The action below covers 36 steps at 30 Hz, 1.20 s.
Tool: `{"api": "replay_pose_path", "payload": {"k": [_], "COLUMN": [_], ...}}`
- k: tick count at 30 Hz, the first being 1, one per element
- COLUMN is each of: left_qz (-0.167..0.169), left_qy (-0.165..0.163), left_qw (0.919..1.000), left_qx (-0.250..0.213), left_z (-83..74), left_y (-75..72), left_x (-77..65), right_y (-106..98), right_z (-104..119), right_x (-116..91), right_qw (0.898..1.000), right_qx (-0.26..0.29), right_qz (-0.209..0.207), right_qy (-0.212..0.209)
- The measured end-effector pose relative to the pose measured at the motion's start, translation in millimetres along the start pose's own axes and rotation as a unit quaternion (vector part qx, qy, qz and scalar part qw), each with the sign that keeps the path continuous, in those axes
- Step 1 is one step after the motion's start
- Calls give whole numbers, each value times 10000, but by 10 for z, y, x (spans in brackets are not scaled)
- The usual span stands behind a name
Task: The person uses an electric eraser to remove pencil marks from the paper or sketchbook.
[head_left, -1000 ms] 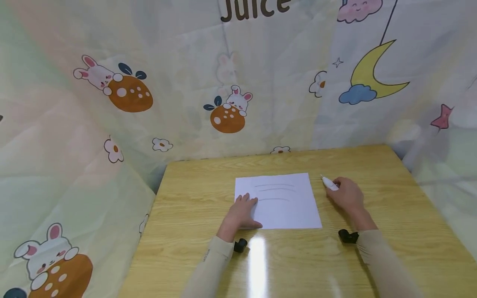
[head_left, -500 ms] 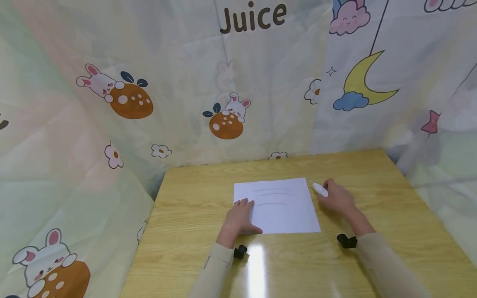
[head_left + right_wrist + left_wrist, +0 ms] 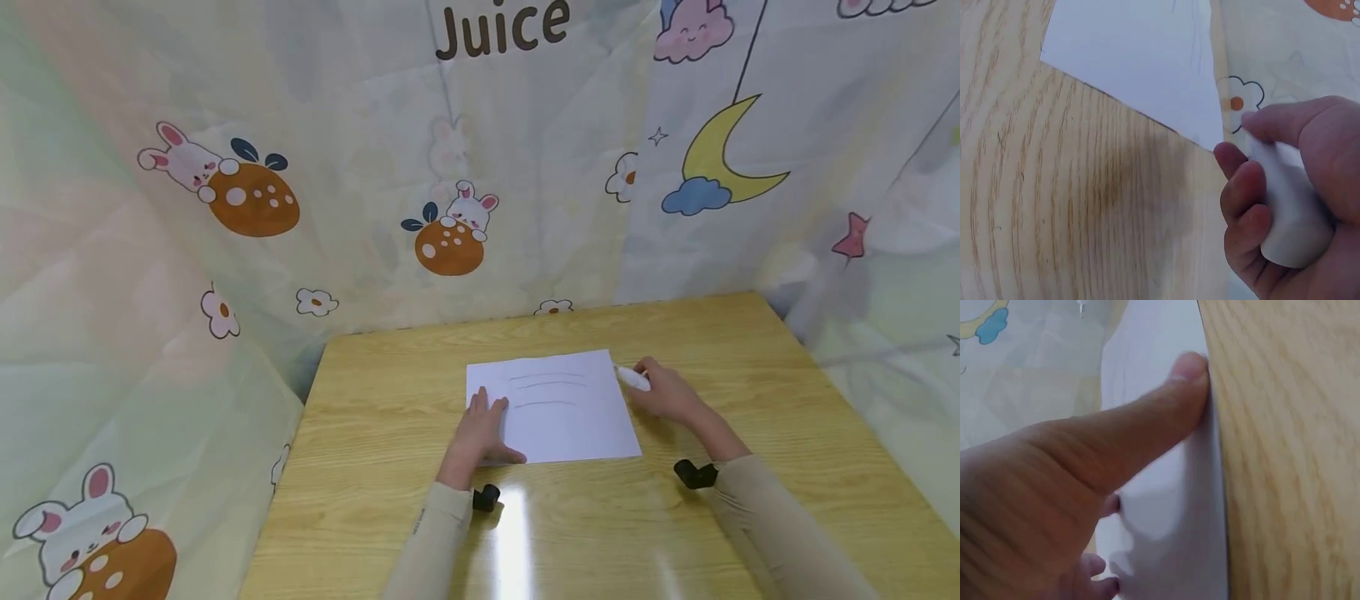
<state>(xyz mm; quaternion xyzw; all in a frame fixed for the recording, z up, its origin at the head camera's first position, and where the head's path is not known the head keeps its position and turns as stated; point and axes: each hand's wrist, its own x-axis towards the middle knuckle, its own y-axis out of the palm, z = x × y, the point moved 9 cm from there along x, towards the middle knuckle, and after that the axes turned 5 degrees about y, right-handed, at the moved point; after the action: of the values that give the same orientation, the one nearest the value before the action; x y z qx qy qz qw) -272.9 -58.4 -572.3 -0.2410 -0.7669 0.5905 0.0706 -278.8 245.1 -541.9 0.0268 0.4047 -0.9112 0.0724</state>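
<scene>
A white sheet of paper (image 3: pixel 570 429) lies on the wooden table, with several thin grey curved lines across its upper half. My left hand (image 3: pixel 477 433) rests on the sheet's left part, fingers spread and thumb along the near edge. The left wrist view shows that thumb (image 3: pixel 1154 415) lying out to the paper's edge. My right hand (image 3: pixel 666 393) grips what looks like a white correction pen (image 3: pixel 633 378), its thin tip pointing left at the sheet's upper right edge. In the right wrist view, curled fingers (image 3: pixel 1249 187) wrap the pen's thick white body (image 3: pixel 1294 219).
The wooden table (image 3: pixel 390 383) extends around the sheet on all sides. Behind it hangs a printed cloth (image 3: pixel 360 183) with rabbits and a moon, and the cloth also covers both sides. A black wrist camera (image 3: pixel 696 474) sits by the right sleeve.
My right hand has moved left with the correction pen, bringing its tip from beside the paper to the paper's edge. My left hand stays on the sheet. The head view has shifted slightly.
</scene>
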Motion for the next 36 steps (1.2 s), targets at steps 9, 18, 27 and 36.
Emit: {"api": "replay_pose_path", "payload": {"k": [9, 18, 27, 36], "left_qz": [-6, -128, 297, 247], "left_qy": [-118, -148, -107, 18], "left_qw": [9999, 9994, 9995, 9996], "left_qx": [-78, 288, -1, -137], "left_z": [20, 40, 82, 69], "left_y": [14, -24, 1, -67], "left_x": [-74, -109, -64, 7], "right_y": [72, 57, 32, -19], "right_z": [-70, 42, 47, 75], "right_x": [26, 49, 162, 214], "right_qw": [9998, 9983, 9977, 9942], "right_qx": [29, 372, -211, -590], "right_qz": [23, 156, -441, -727], "right_qy": [-184, -415, -473, -532]}}
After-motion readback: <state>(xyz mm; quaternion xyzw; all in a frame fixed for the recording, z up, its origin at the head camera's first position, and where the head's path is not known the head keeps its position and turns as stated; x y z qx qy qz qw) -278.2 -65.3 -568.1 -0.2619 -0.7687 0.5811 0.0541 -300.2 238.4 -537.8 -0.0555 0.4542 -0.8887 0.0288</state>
